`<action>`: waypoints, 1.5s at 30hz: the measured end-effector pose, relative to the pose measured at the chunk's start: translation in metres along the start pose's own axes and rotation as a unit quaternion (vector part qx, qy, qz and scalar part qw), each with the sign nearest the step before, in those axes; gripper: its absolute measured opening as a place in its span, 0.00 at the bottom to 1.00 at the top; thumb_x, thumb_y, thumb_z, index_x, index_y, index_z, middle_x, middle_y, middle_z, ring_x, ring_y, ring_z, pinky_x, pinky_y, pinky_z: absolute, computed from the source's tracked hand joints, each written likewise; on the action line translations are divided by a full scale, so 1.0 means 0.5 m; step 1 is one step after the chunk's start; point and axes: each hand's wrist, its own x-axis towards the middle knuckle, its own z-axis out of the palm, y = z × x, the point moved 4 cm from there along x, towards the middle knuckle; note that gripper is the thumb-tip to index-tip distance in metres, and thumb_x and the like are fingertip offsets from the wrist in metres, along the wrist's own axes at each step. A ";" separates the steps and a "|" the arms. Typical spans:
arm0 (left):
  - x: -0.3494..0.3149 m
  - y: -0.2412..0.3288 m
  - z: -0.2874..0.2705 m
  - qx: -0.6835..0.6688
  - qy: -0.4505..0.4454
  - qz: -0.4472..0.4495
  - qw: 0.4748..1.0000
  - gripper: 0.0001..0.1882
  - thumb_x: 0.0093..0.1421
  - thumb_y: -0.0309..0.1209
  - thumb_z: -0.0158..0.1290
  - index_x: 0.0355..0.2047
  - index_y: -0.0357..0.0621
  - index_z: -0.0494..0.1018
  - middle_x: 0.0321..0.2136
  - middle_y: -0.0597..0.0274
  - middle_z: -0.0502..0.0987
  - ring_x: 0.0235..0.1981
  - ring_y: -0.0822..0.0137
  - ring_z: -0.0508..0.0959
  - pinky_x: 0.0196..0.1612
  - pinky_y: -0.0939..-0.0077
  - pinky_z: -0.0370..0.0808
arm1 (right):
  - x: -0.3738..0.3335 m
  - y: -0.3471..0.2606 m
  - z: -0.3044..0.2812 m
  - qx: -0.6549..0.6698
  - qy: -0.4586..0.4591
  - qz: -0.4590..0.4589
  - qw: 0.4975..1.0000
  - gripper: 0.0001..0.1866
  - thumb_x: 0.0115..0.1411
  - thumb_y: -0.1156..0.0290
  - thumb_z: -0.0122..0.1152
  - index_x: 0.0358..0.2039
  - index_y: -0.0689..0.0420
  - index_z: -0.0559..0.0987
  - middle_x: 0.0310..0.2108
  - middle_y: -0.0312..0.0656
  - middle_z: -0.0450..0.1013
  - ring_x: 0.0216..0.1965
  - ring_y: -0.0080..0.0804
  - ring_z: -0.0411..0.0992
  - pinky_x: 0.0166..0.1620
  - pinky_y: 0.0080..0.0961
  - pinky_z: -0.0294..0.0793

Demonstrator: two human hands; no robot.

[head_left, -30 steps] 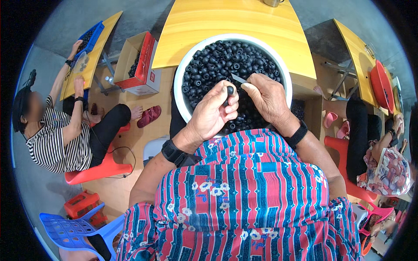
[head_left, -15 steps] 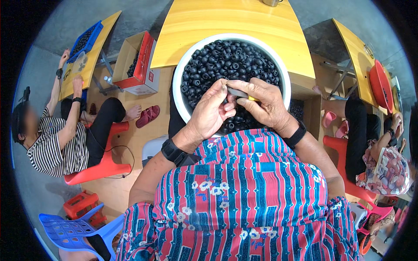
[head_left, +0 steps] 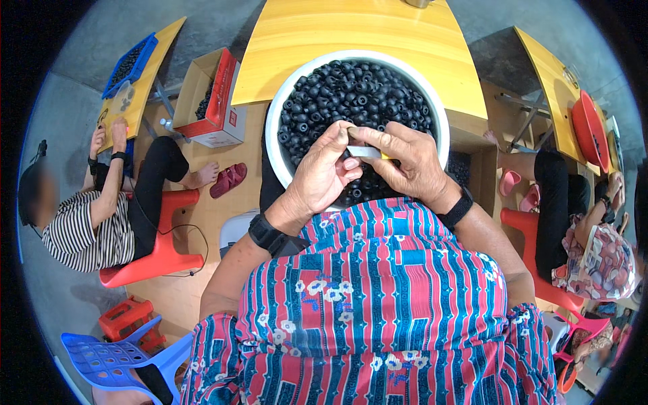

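Note:
A small knife [head_left: 363, 152] with a pale blade and a yellow handle is gripped in my right hand [head_left: 420, 165], its blade pointing left toward my other thumb. My left hand [head_left: 314, 177] is closed in a pinch, fingertips meeting those of my right hand; whatever it holds is hidden behind the fingers. Both hands are over the near part of a white basin [head_left: 274, 128], which is heaped with small black ring-like pieces [head_left: 358, 88], each with a hole.
Beyond the basin stands a yellow table [head_left: 324, 30]. A red-and-white carton [head_left: 219, 111] holds more black pieces at left. Co-workers sit at side tables, with a blue crate [head_left: 138, 64] on the left one and a red basin [head_left: 588, 131] on the right one.
The knife blade has turned and looks brighter, while my hands stay nearly in place. At left, the co-worker's far hand has come down from the blue crate toward the other hand.

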 end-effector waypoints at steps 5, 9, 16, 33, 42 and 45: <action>-0.003 0.019 0.012 0.020 -0.015 -0.001 1.000 0.12 0.71 0.39 0.42 0.42 0.45 0.66 0.32 0.66 0.66 0.29 0.76 0.64 0.29 0.84 0.62 | 0.001 0.042 -0.015 0.149 0.125 0.070 0.978 0.19 0.53 0.74 0.67 0.48 0.56 0.79 0.40 0.47 0.78 0.42 0.38 0.77 0.48 0.28 0.74; -0.004 0.059 0.019 0.028 0.026 0.002 0.999 0.14 0.71 0.42 0.41 0.42 0.43 0.66 0.34 0.63 0.67 0.27 0.76 0.64 0.25 0.86 0.62 | -0.014 0.054 -0.041 0.235 0.174 0.199 0.935 0.17 0.57 0.79 0.61 0.48 0.60 0.78 0.45 0.39 0.76 0.48 0.25 0.72 0.52 0.23 0.69; 0.012 0.077 0.042 0.416 0.090 -0.036 0.904 0.09 0.68 0.29 0.45 0.42 0.40 0.73 0.27 0.69 0.70 0.25 0.77 0.66 0.27 0.84 0.66 | -0.030 0.070 -0.050 0.317 0.236 0.223 0.891 0.14 0.60 0.80 0.58 0.47 0.60 0.79 0.45 0.35 0.74 0.46 0.21 0.70 0.51 0.19 0.67; 0.064 0.059 0.100 0.847 -0.014 0.149 0.510 0.18 0.50 0.29 0.61 0.43 0.46 0.76 0.34 0.56 0.72 0.39 0.53 0.76 0.42 0.61 0.75 | -0.030 0.072 -0.045 0.278 0.220 0.237 0.905 0.12 0.59 0.78 0.60 0.44 0.59 0.81 0.42 0.35 0.77 0.46 0.22 0.71 0.52 0.22 0.68; 0.063 0.068 0.084 0.797 0.009 0.162 0.582 0.11 0.56 0.30 0.58 0.39 0.41 0.77 0.28 0.60 0.73 0.33 0.57 0.77 0.38 0.68 0.74 | -0.030 0.068 -0.042 0.256 0.190 0.217 0.923 0.12 0.59 0.77 0.60 0.43 0.60 0.81 0.41 0.38 0.78 0.47 0.24 0.72 0.53 0.23 0.68; 0.049 0.069 0.042 0.582 0.072 0.147 0.796 0.11 0.63 0.35 0.54 0.39 0.39 0.75 0.23 0.69 0.68 0.26 0.70 0.72 0.30 0.77 0.69 | -0.024 0.060 -0.036 0.246 0.167 0.200 0.934 0.12 0.59 0.76 0.59 0.43 0.60 0.81 0.42 0.39 0.78 0.47 0.26 0.72 0.53 0.24 0.68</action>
